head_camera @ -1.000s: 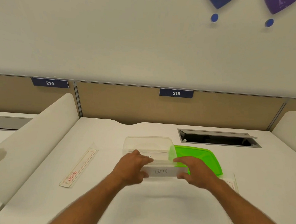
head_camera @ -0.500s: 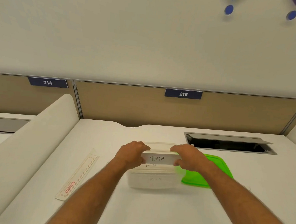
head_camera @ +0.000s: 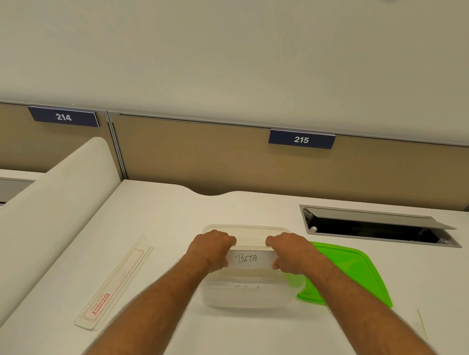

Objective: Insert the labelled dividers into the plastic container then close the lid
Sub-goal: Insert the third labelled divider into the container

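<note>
Hands: left and right each pinch an end of the BETA divider.
Divider: centre frame, over the open container.
Lid: green, right (off).
Risk: uneven pressing could jam it crooked.

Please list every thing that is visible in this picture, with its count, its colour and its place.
container: 1, clear, on the desk, centre.
BETA divider: 1, white, over the container, held at both ends.
second divider: 1, white, inside the container, writing unreadable.
lid: 1, green, on the desk right of the container.
ruler sleeve: 1, clear with red print, on the desk to the left.
cable hatch: 1, grey, open, far right in the desk.
number plates: 2, blue, 214 and 215, on the partition.
left hand: 1, grips the divider's left end.
right hand: 1, grips its right end.
</note>
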`<state>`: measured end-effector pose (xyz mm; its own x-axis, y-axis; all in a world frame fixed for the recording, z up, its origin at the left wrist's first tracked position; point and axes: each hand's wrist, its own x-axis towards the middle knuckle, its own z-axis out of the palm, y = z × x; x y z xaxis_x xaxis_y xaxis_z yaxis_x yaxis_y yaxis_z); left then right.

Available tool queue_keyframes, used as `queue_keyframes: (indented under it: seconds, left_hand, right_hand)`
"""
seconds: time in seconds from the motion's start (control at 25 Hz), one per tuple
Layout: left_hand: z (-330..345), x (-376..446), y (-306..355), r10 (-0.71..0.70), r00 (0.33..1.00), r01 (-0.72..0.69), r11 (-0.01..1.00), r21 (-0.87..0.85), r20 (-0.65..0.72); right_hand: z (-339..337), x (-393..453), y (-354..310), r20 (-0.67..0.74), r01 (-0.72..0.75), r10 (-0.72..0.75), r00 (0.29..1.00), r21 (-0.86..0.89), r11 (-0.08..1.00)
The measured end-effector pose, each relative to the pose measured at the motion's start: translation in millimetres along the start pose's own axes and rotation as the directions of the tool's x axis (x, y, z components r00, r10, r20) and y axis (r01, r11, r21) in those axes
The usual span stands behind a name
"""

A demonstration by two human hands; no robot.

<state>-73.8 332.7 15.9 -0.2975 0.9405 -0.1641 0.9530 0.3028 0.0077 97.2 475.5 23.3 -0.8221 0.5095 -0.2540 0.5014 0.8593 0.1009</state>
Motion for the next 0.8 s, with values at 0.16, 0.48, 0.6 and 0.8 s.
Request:
queue_keyframes:
  seconds: [0.16, 0.48, 0.6, 0.8]
  left_hand:
    - [7.8, 8.1, 2.8, -0.001, 0.999, -0.003, 0.996, 0.09, 0.045]
    - [17.4, 11.1, 7.6, 0.012, 0.999, -0.017, 0.982, 0.19, 0.029]
    - [17.4, 10.0, 7.5, 0.019, 0.999, -0.024, 0.98, 0.199, 0.029]
    - [14.6, 5.9, 8.8, 0.025, 0.999, -0.029, 0.985, 0.171, 0.025]
  right_hand:
    - [7.1, 5.9, -5.9, 0.019, 0.01, -0.009, 1.0, -0.076, 0.997]
    - [14.4, 7.3, -10.8, 0.005, 0.021, -0.021, 1.0, -0.187, 0.982]
    - [15.2, 7.3, -10.8, 0.006, 0.029, -0.028, 1.0, -0.197, 0.98]
    - [17.3, 6.1, -8.5, -0.013, 0.037, -0.039, 0.999, -0.158, 0.987]
